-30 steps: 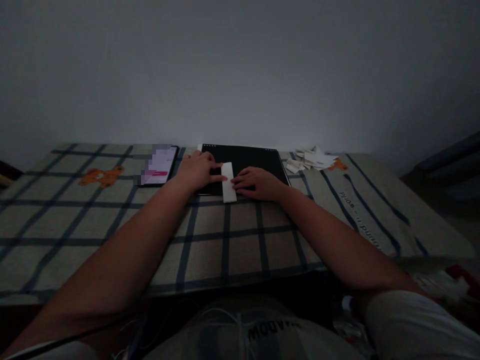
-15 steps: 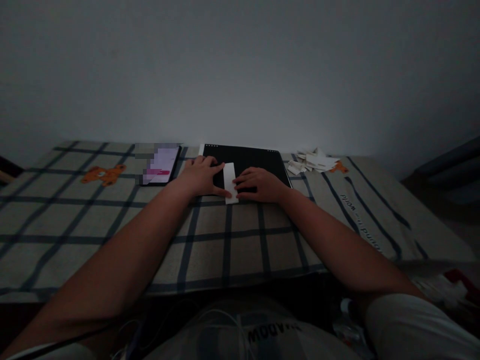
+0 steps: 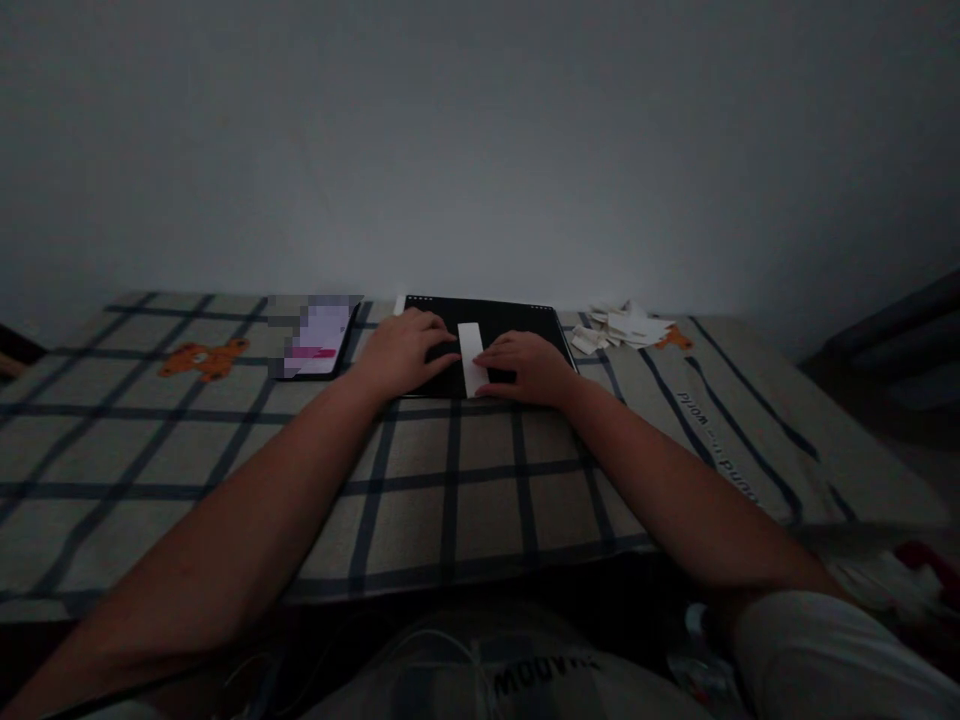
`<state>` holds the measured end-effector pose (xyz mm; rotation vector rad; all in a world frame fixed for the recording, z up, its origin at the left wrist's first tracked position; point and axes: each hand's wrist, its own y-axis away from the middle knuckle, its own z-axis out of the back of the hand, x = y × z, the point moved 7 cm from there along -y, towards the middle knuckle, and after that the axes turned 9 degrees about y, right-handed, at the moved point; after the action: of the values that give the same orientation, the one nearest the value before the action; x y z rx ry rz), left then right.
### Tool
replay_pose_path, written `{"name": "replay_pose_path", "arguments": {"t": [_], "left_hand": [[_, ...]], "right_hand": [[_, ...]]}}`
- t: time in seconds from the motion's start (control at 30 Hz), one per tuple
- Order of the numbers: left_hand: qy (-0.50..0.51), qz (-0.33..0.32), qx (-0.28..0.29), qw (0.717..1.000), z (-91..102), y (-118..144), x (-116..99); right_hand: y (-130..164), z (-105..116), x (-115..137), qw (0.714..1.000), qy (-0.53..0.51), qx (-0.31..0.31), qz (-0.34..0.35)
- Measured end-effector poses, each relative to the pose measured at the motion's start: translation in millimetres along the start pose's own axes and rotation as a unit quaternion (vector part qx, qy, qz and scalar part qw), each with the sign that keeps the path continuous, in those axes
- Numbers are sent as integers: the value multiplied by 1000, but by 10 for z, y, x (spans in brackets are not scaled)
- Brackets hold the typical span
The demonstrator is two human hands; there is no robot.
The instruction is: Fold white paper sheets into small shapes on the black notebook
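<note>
A narrow white paper strip [image 3: 470, 358] lies lengthwise on a black flat pad or folder [image 3: 506, 312] with small holes along its far edge. My left hand [image 3: 405, 352] rests on the left part of the black pad, thumb and fingers apart, a small gap away from the strip. From the other side, my right hand [image 3: 531, 368] lies with its fingers stretched out and the fingertips on the strip's right edge. Neither hand is wrapped round anything.
A phone or tablet [image 3: 319, 345] with a lit, partly blurred screen lies left of the pad. To the right is a pile of white paper pieces [image 3: 626, 325]. A checked cloth [image 3: 487, 510] covers the table, which meets a plain wall [image 3: 480, 150].
The strip has shifted slightly right and away from me, so its near end now sits about at the pad's front edge. My left thumb and fingers have come off it.
</note>
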<state>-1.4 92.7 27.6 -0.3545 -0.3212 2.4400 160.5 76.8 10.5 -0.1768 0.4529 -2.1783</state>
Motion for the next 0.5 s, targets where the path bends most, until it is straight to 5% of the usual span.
{"name": "replay_pose_path", "arguments": {"t": [0.13,0.5], "left_hand": [[12,-37,47,998,-162,5,-24],[53,-57,37,996,-167,13,-34]], "right_hand": [[5,20,-15,997,52,4,-50],[-1,43,26,999,28,-13,-30]]}}
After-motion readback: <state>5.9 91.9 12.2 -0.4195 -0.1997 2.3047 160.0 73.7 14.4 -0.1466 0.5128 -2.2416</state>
